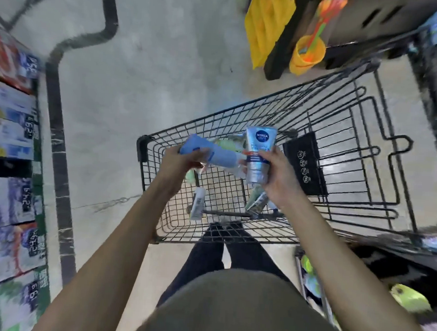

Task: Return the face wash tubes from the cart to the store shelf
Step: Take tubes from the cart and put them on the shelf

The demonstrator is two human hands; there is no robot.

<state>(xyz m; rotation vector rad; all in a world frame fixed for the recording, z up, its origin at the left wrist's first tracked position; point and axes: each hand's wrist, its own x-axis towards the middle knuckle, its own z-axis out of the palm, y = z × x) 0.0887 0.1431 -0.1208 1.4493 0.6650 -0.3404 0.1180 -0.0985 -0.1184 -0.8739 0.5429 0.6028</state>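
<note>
Over the black wire cart [348, 117], my left hand [179, 163] grips a light blue face wash tube [208, 152] that lies almost level, its cap end pointing left. My right hand [275, 174] holds a silver and blue tube [257, 155] upright with a round blue logo near its top. Further tubes lie on the cart's floor: a white one [197, 202] at the near left and a green-grey one [257, 202] under my right hand. Pale green tubes [229, 144] show behind the held ones. The store shelf [8, 152] with boxed goods runs down the left edge.
A black folded child-seat flap [306, 163] stands in the cart to the right of my right hand. Yellow bags [267, 22] and an orange toy bucket [307, 54] hang beyond the cart. More racks with goods stand at the right [409, 297]. Grey floor [140, 83] lies between shelf and cart.
</note>
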